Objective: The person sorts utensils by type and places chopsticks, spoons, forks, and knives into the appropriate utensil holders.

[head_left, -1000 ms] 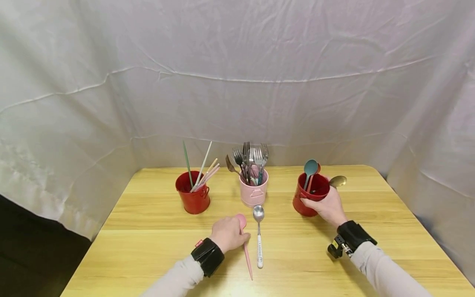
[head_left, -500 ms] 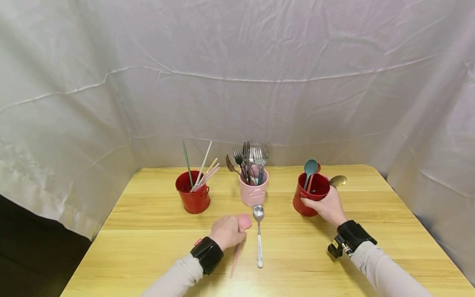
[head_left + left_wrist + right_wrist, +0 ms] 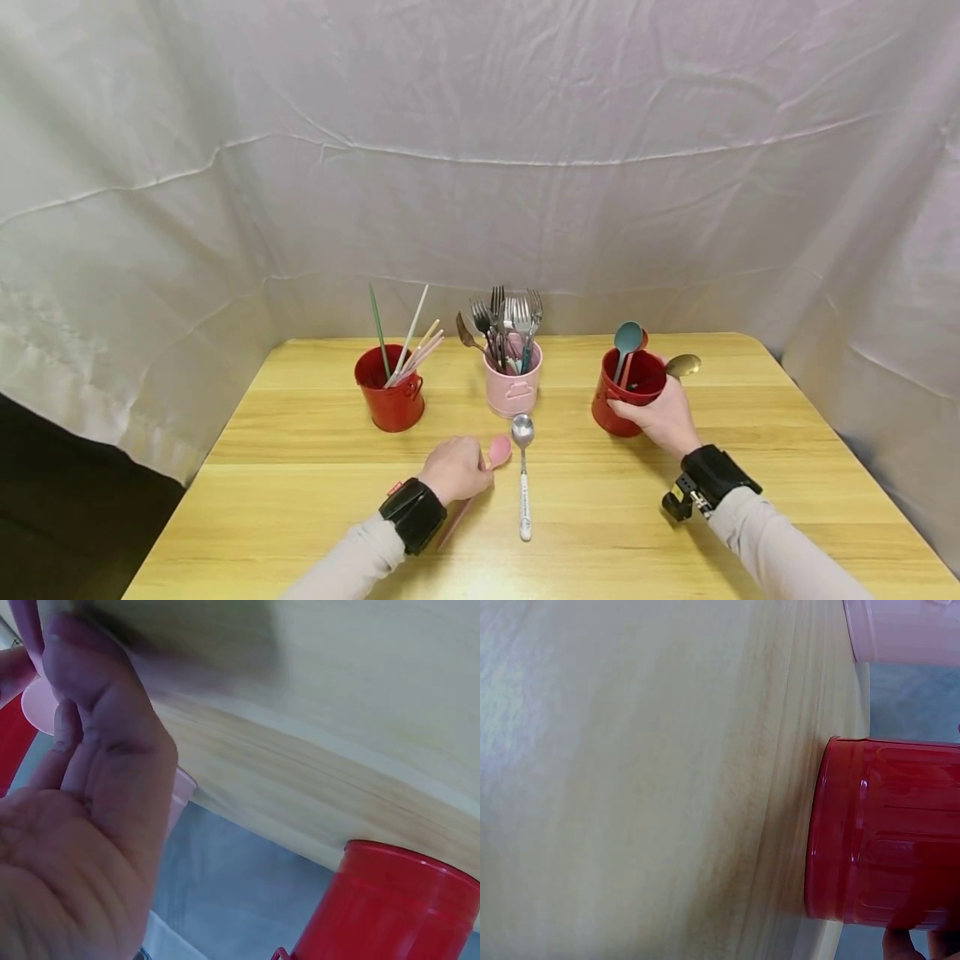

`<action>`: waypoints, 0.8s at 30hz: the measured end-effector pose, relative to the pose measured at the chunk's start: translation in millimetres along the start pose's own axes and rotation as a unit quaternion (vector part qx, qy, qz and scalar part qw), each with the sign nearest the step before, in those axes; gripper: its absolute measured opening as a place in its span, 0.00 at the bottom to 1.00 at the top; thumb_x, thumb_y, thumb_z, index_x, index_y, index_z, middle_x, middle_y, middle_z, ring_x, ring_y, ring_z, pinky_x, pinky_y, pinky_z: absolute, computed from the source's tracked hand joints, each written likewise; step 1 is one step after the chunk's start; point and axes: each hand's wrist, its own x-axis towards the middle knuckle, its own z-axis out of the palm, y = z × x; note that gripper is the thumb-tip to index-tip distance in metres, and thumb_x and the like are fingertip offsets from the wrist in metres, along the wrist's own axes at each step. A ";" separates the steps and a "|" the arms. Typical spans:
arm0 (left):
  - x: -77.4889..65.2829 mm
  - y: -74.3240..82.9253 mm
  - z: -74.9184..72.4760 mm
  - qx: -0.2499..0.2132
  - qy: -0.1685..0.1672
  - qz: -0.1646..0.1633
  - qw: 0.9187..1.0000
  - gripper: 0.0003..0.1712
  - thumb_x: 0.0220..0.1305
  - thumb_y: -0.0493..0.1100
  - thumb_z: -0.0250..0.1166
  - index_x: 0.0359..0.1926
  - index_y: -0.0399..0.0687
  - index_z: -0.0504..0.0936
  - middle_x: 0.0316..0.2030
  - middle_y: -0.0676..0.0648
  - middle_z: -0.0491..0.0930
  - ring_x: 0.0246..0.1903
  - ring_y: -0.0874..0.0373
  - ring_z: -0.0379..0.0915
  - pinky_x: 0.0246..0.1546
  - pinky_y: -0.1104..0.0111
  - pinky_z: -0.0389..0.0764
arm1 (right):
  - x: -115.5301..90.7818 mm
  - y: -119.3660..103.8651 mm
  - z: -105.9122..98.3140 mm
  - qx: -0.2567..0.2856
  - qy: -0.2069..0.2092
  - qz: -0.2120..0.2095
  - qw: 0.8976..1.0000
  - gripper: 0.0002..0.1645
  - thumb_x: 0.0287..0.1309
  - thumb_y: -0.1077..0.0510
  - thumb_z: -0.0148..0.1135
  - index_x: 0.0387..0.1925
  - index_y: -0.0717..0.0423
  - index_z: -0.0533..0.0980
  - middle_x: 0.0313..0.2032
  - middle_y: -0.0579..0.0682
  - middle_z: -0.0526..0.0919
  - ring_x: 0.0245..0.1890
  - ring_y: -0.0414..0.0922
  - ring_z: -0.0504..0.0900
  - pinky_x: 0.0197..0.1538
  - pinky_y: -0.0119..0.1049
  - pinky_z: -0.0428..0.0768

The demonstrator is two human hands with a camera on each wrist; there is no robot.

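Observation:
In the head view my left hand (image 3: 455,471) pinches a pink spoon (image 3: 500,451) by its handle, low over the table. The spoon's bowl points to the far right and its thin handle slants back under the hand. Thumb and fingertips meet on the pink handle in the left wrist view. Just right of that bowl lies a silver spoon (image 3: 524,477) with a white handle. My right hand (image 3: 666,417) grips the right-hand red bucket (image 3: 611,412) near its rim. Inside it stand a teal spoon (image 3: 627,337), a reddish spoon and a gold spoon (image 3: 683,365).
Another red bucket (image 3: 395,408) with several chopsticks (image 3: 417,325) stands at the left. Between the buckets is a pink bucket (image 3: 513,392) full of forks (image 3: 521,312). The wooden table (image 3: 300,467) ends at a grey cloth (image 3: 480,208) behind and on the sides.
The pink spoon has turned clockwise in my left hand, its handle end swinging left and its bowl shifting slightly right. My right hand and the bucket have stayed put.

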 end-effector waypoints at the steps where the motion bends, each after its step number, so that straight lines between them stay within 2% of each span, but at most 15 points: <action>1: 0.0 -0.3 -0.4 0.001 0.001 0.004 1.000 0.14 0.46 0.42 0.67 0.11 0.53 0.73 0.12 0.55 0.69 0.16 0.59 0.65 0.17 0.68 0.65 | -0.1 -0.4 0.0 0.001 0.000 -0.001 1.000 0.45 0.39 0.66 0.75 0.59 0.72 0.62 0.52 0.68 0.74 0.52 0.62 0.72 0.52 0.58 0.71; 11: -1.0 1.0 -5.8 -0.012 0.000 0.016 1.000 0.11 0.49 0.41 0.66 0.16 0.53 0.74 0.16 0.55 0.72 0.19 0.59 0.67 0.21 0.68 0.69 | -0.9 -0.6 -0.4 0.006 -0.004 0.003 1.000 0.46 0.40 0.66 0.74 0.60 0.72 0.61 0.53 0.69 0.73 0.53 0.62 0.71 0.53 0.58 0.71; 16: -0.5 4.2 -8.4 -0.016 0.000 0.022 1.000 0.10 0.50 0.41 0.67 0.18 0.53 0.75 0.18 0.55 0.73 0.20 0.59 0.68 0.22 0.68 0.70 | -0.7 0.6 -0.5 0.000 -0.005 0.003 1.000 0.46 0.41 0.65 0.74 0.60 0.71 0.61 0.54 0.68 0.73 0.53 0.62 0.71 0.53 0.53 0.73; 20: -0.7 9.8 -13.3 -0.017 -0.002 0.028 0.999 0.10 0.51 0.41 0.67 0.19 0.53 0.75 0.18 0.55 0.73 0.20 0.59 0.68 0.22 0.68 0.70 | -0.6 1.1 -0.6 0.001 -0.006 0.002 1.000 0.45 0.41 0.64 0.74 0.60 0.71 0.61 0.54 0.67 0.73 0.53 0.61 0.71 0.52 0.47 0.73; 24: 0.1 17.6 -18.9 -0.019 -0.008 0.034 0.999 0.10 0.52 0.43 0.68 0.20 0.52 0.75 0.19 0.54 0.73 0.22 0.58 0.68 0.23 0.67 0.69 | -0.5 1.3 -0.4 0.000 -0.004 0.001 1.000 0.45 0.41 0.64 0.74 0.60 0.71 0.62 0.54 0.67 0.73 0.53 0.61 0.71 0.52 0.49 0.73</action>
